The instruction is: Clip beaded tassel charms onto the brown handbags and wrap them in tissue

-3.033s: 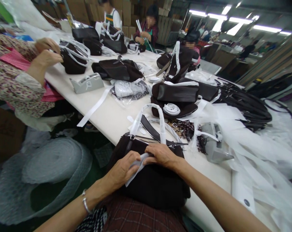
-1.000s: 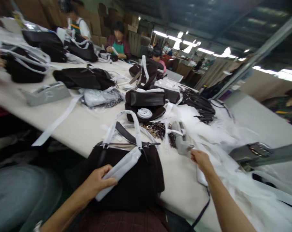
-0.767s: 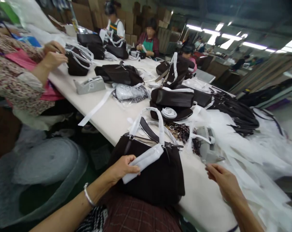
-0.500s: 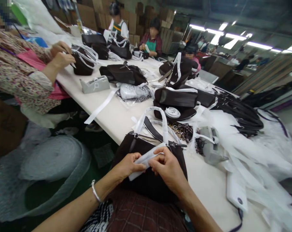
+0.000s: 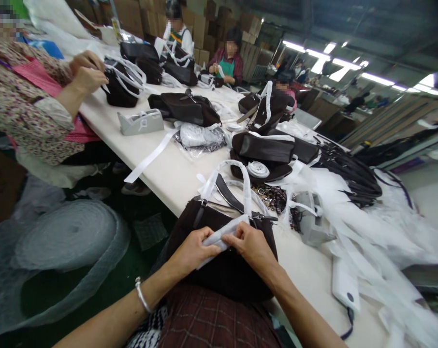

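Observation:
A dark brown handbag (image 5: 226,270) leans upright at the near edge of the table, its handles (image 5: 246,186) wrapped in white paper. Across its upper front lies a folded strip of white paper (image 5: 219,238), slanting up to the right. My left hand (image 5: 195,249) pinches the strip's lower left part between thumb and fingers. Further up the strip, my right hand (image 5: 250,241) pinches it with thumb and bent fingers. A dark strap (image 5: 226,193) arches over the bag's opening.
Grey tape dispensers stand left (image 5: 141,122) and right (image 5: 311,217). More dark bags (image 5: 264,147) lie beyond. White paper strips (image 5: 357,241) and a white device (image 5: 345,285) are at right. Bubble wrap (image 5: 74,234) is on the floor. A person's hands (image 5: 88,70) touch a bag at left.
My right hand's fingers have closed in more on the white strip, and its thumb lies flatter along it. My left hand keeps its pinch. The view has shifted slightly.

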Motion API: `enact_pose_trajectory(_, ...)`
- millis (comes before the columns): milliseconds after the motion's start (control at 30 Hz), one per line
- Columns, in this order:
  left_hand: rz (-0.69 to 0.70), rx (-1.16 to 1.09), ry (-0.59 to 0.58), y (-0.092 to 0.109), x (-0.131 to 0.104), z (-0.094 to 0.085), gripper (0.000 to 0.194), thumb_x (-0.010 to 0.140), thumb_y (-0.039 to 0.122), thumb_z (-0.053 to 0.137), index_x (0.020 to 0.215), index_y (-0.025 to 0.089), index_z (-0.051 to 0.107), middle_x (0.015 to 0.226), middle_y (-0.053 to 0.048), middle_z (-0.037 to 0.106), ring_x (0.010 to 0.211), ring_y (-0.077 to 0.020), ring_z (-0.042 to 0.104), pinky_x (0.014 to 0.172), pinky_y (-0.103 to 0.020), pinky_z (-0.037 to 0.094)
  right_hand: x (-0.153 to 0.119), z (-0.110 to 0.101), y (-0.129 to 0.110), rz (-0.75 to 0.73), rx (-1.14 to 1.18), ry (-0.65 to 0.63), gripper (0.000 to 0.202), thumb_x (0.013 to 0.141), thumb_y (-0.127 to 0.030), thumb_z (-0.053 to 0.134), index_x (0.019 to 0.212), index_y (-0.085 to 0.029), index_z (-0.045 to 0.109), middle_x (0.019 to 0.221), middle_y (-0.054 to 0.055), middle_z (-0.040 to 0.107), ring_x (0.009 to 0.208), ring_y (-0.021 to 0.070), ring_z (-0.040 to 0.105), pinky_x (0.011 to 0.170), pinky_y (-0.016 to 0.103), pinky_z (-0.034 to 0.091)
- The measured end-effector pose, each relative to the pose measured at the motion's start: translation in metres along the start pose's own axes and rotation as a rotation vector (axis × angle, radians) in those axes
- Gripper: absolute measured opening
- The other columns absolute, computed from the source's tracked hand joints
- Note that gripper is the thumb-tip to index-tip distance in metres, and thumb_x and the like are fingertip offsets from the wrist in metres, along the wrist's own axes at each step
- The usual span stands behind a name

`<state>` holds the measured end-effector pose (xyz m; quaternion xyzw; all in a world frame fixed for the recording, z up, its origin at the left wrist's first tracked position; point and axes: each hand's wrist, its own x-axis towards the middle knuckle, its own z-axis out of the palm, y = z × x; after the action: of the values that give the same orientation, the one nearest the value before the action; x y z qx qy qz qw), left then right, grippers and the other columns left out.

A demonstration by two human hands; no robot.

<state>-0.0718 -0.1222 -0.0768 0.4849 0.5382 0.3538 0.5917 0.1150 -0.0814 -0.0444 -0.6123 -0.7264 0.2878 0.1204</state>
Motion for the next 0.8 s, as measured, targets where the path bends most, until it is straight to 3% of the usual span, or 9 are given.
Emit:
enact_pose_trajectory(167,-0.165,-0.302,-0.14,-0.006,0.001,0.003,0.041,0.06,0.039,0.08,0.083,0.014,0.056,0.069,0.0,0.064,0.059,-0.0127,0.056,0.054,-0.023,0.038,-0.004,-0.013,0.006,-0.112,-0.303,-0.033,0.034,0.074,-0.052,0.072,0.074,-0.022,0.056,0.061,-0.002,0.061,0.054,0.0147,0.053,0.05,0.025,0.025)
enact_pose_trajectory(300,-0.234,-0.451,-0.203,-0.007,0.002,-0.003,0.052,0.056,0.04,0.085,0.09,0.012,0.058,0.076,-0.004,0.067,0.063,-0.0143,0.061,0.059,-0.025,0.045,-0.008,-0.025,0.006,-0.352,-0.49,-0.044,0.033,0.076,-0.049,0.073,0.088,-0.021,0.06,0.073,0.003,0.068,0.065,0.0209,0.061,0.055,0.029,0.034)
enact_pose_trajectory(367,-0.251,-0.483,-0.258,-0.008,0.004,-0.005,0.055,0.056,0.041,0.086,0.094,0.01,0.06,0.077,-0.005,0.067,0.061,-0.0128,0.06,0.058,-0.024,0.046,-0.007,-0.027,0.002,-0.548,-0.514,0.023,0.037,0.076,-0.045,0.074,0.1,-0.021,0.061,0.095,0.009,0.071,0.086,0.0266,0.063,0.071,0.035,0.043)
enact_pose_trajectory(433,-0.259,-0.506,-0.302,-0.009,0.006,-0.004,0.057,0.055,0.04,0.087,0.095,0.01,0.061,0.079,-0.007,0.067,0.061,-0.0124,0.06,0.058,-0.024,0.047,-0.003,-0.019,-0.003,-0.755,-0.515,0.073,0.04,0.081,-0.034,0.071,0.117,-0.021,0.059,0.123,0.012,0.063,0.115,0.0308,0.055,0.093,0.045,0.042)
enact_pose_trajectory(533,-0.277,-0.503,-0.329,-0.01,0.006,0.002,0.056,0.055,0.042,0.087,0.093,0.011,0.06,0.082,-0.007,0.066,0.066,-0.0151,0.062,0.062,-0.027,0.049,0.007,0.001,-0.011,-0.924,-0.549,0.039,0.023,0.089,-0.016,0.056,0.111,-0.017,0.063,0.123,0.013,0.064,0.128,0.0289,0.046,0.112,0.05,0.028)
enact_pose_trajectory(600,-0.272,-0.394,-0.329,-0.008,0.003,0.006,0.052,0.059,0.045,0.082,0.091,0.012,0.058,0.08,-0.006,0.066,0.067,-0.0165,0.062,0.062,-0.028,0.05,0.011,0.008,-0.012,-0.919,-0.562,-0.017,0.019,0.09,-0.012,0.051,0.098,-0.015,0.067,0.107,0.012,0.07,0.125,0.0283,0.05,0.115,0.052,0.024)
enact_pose_trajectory(700,-0.106,0.034,-0.265,-0.001,-0.009,-0.004,0.038,0.066,0.041,0.075,0.091,0.016,0.062,0.082,-0.003,0.067,0.073,-0.0192,0.061,0.067,-0.029,0.049,0.002,-0.008,0.0,-0.821,-0.442,-0.078,0.039,0.086,-0.023,0.06,0.125,-0.019,0.059,0.13,0.013,0.061,0.132,0.0305,0.044,0.115,0.056,0.024)
enact_pose_trajectory(767,0.052,0.331,-0.102,-0.001,-0.018,-0.023,0.035,0.07,0.037,0.071,0.1,0.021,0.065,0.098,-0.003,0.069,0.09,-0.0236,0.062,0.08,-0.032,0.049,-0.014,-0.031,0.021,-0.687,-0.301,-0.049,0.069,0.077,-0.039,0.069,0.14,-0.027,0.045,0.146,0.01,0.046,0.137,0.0321,0.037,0.114,0.056,0.029)
enact_pose_trajectory(800,0.087,0.418,0.027,-0.004,-0.021,-0.036,0.038,0.071,0.038,0.07,0.106,0.023,0.065,0.107,-0.004,0.068,0.099,-0.0262,0.061,0.087,-0.035,0.048,-0.022,-0.044,0.036,-0.554,-0.244,0.022,0.067,0.077,-0.041,0.066,0.14,-0.029,0.046,0.145,0.009,0.047,0.137,0.0317,0.039,0.113,0.055,0.033)
